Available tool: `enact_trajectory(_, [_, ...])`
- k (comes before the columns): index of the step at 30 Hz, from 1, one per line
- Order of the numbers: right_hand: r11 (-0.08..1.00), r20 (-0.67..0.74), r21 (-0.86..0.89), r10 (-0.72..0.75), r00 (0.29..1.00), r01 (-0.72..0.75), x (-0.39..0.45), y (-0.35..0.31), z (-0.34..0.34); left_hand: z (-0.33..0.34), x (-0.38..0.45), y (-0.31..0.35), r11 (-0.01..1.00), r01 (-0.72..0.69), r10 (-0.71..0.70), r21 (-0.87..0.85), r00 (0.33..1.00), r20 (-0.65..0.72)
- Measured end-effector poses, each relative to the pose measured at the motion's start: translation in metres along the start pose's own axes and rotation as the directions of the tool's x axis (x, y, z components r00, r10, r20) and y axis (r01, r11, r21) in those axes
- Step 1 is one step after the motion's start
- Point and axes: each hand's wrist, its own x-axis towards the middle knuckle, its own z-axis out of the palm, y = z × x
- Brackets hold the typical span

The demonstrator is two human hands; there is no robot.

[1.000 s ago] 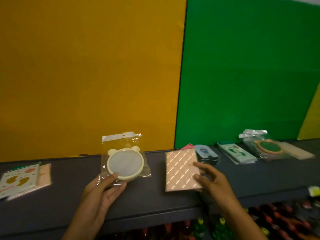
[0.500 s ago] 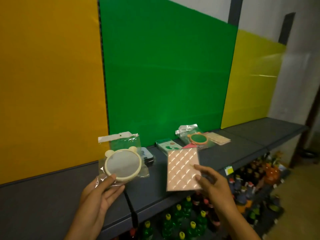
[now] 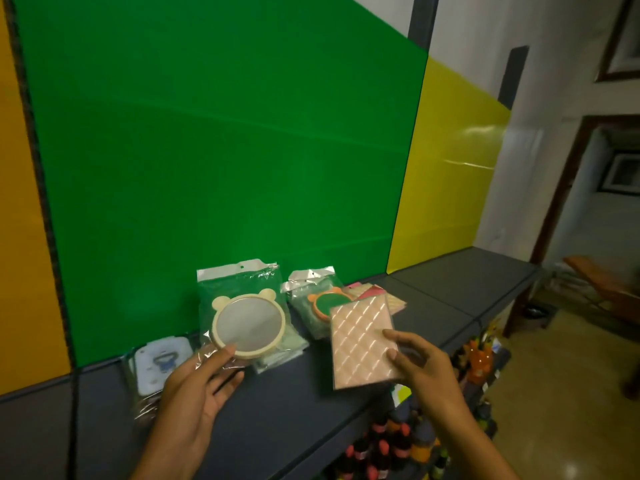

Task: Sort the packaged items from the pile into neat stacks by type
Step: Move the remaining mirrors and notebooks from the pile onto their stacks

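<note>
Head camera view: I stand at a dark grey desk [image 3: 284,403] against a green backboard, a packaged item in each hand. My left hand [image 3: 194,400] grips a bagged cream bear-eared mirror [image 3: 248,323] by the lower edge of its clear bag, thumb on top, fingers [image 3: 221,384] clamped underneath, the bag raised above the desk's back edge. My right hand [image 3: 427,370] pinches a pink quilted-pattern card [image 3: 363,344] at its right edge, fingers closed on it, the card tilted and held over the front edge of the desk.

Behind both, near the back edge, lie an orange-rimmed bear mirror in its bag [image 3: 327,303] and, just beside it toward the right end, a small pile of pink cards [image 3: 381,294]. A pale blue-printed packet [image 3: 161,362] lies to the left.

I judge the step to be placing like with like: the cream mirror squarely on the orange one, the card on the pink pile. To do it well, I should lower each flat, line up edges before letting go, and keep the slippery bag from sliding off the one beneath.
</note>
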Motion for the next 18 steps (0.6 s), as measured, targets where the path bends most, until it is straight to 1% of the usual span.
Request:
enact_trajectory(6, [1.0, -0.004, -0.016, -0.008, 1.0, 0.008, 0.059, 0.019, -0.021, 0.04, 0.058, -0.032, 1.0, 0.024, -0.024, -0.016, 0.999, 0.024])
enact_trajectory(9, [0.999, -0.005, -0.044, 0.001, 1.0, -0.001, 0.078, 0.034, -0.035, 0.057, 0.075, -0.049, 0.999, 0.053, -0.052, -0.01, 0.999, 0.014])
enact_trajectory(12, [1.0, -0.019, -0.029, 0.004, 1.0, -0.004, 0.097, 0.046, -0.045, 0.071, 0.09, -0.058, 0.997, 0.075, -0.075, 0.007, 0.997, 0.036])
enact_trajectory(15, [1.0, -0.051, 0.003, 0.005, 0.999, -0.004, 0.122, 0.055, -0.053, 0.083, 0.104, -0.062, 0.997, 0.062, -0.063, 0.04, 0.998, 0.027])
enact_trajectory(18, [1.0, -0.052, -0.001, -0.013, 0.999, 0.013, 0.15, 0.064, -0.059, 0.095, 0.114, -0.066, 0.997, 0.037, -0.038, 0.071, 0.999, 0.005])
